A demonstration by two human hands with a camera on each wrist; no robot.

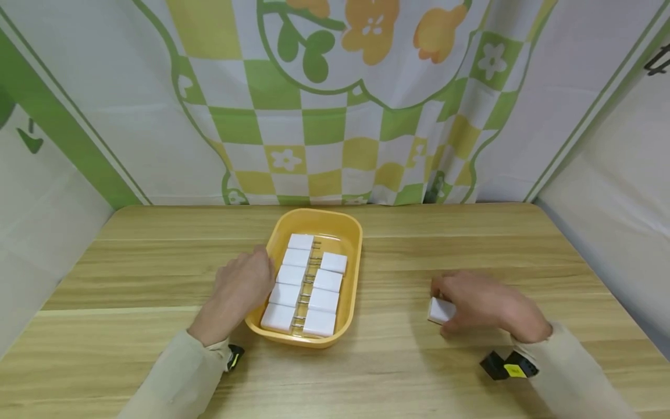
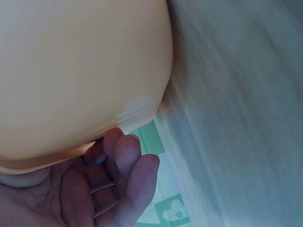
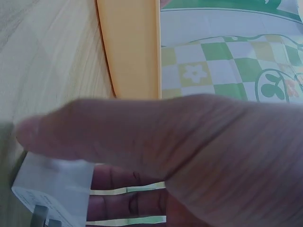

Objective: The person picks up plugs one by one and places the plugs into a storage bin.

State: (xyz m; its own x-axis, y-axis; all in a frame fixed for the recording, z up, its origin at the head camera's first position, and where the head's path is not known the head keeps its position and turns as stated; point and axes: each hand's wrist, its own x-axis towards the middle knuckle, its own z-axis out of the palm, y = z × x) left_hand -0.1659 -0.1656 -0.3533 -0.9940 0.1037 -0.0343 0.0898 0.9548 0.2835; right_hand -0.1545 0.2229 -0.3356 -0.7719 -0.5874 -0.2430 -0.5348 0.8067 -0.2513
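A yellow plastic tray (image 1: 358, 250) stands on the table, holding several white plug adapters (image 1: 293, 257) in two columns. Their metal prongs (image 1: 303, 299) point into the gap between the columns. At the tray's left rim, my left hand (image 1: 238, 285) grips the edge; the left wrist view shows its curled fingers (image 2: 142, 175) against the tray's outer wall (image 2: 85, 71). Off to the right, my right hand (image 1: 481, 302) holds one white plug adapter (image 1: 441, 311) low over the table. In the right wrist view my thumb (image 3: 71, 132) lies along this adapter (image 3: 57, 184), prongs facing the bottom edge.
The wood-grain table (image 1: 392, 366) reaches back to a hanging cloth (image 1: 324, 128) with green and yellow checks and flowers. White sheets (image 1: 617, 174) close in the sides. A dark wrist device (image 1: 509, 365) sits by the right cuff, another (image 1: 235, 357) by the left.
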